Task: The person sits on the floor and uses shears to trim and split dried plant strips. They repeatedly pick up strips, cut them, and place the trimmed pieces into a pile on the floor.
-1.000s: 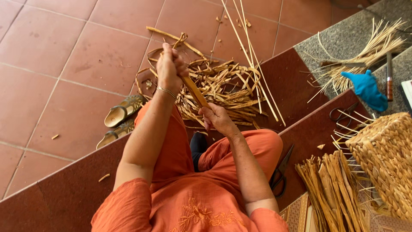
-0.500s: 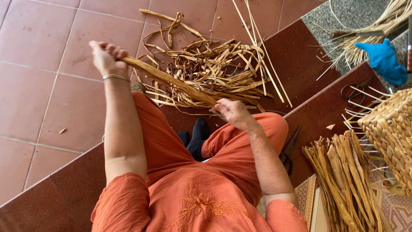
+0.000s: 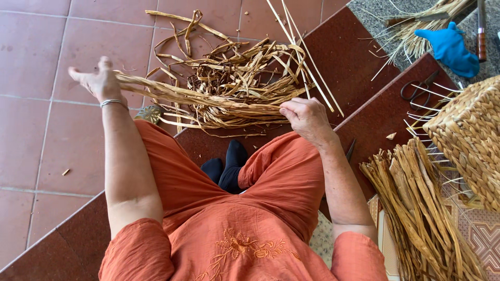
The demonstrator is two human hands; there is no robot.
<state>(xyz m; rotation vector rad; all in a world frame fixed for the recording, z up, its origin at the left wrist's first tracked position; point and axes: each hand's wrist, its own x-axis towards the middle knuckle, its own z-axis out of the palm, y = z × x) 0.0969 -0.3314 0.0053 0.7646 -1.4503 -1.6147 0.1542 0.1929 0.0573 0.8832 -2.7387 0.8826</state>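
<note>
I sit on a dark red step in orange clothes. A long dried straw strand (image 3: pixel 198 99) is stretched level between my hands. My left hand (image 3: pixel 99 80), with a bangle at the wrist, grips its far left end out over the tiled floor. My right hand (image 3: pixel 304 117) pinches the other end above my right knee. Just beyond the strand lies a tangled heap of straw scraps (image 3: pixel 234 73) on the floor tiles.
A bundle of straight dried straw (image 3: pixel 416 208) lies at my right side, beside a woven straw basket (image 3: pixel 469 130). Black scissors (image 3: pixel 419 88), a blue glove (image 3: pixel 450 47) and more straw (image 3: pixel 416 26) sit on the upper steps. A sandal (image 3: pixel 150 113) lies by my left arm.
My left hand has swung from above the straw heap out to the left and lowered, drawing the strand from steep to level. My right hand stayed near my knee, holding its end.
</note>
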